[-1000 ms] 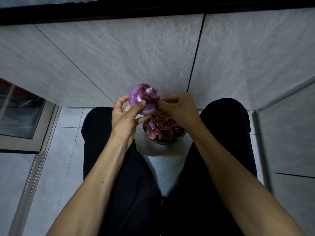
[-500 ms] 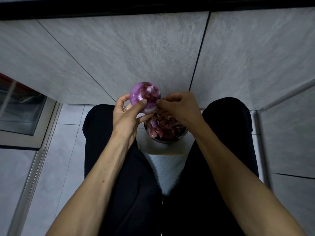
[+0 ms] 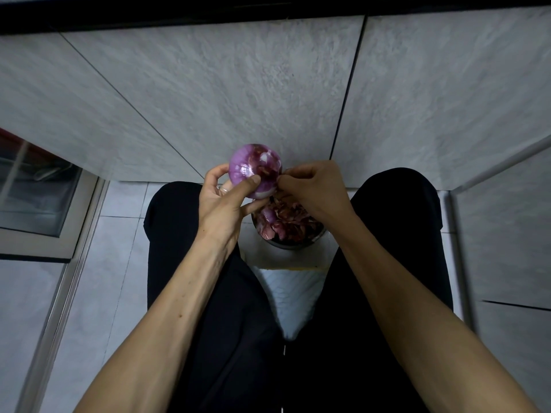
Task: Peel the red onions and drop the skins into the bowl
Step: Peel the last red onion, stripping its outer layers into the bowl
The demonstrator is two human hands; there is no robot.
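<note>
A shiny purple red onion [image 3: 253, 166] with patches of dark dry skin is held up above my knees. My left hand [image 3: 222, 201] grips it from the left and below, thumb across its front. My right hand [image 3: 316, 189] pinches the skin at the onion's right side with thumb and fingertips. Just below sits a metal bowl [image 3: 316, 239] filled with red onion skins [image 3: 283, 222], partly hidden by my right hand.
I sit with black-trousered knees [image 3: 399, 210] either side of the bowl, which rests on a white cloth [image 3: 292, 293]. A grey tiled wall [image 3: 268, 84] rises ahead. A framed glass panel [image 3: 35, 198] is at the left, pale floor tiles [image 3: 113, 263] below.
The onion and both hands have stayed almost in place. My right fingertips have closed in on the onion's right side.
</note>
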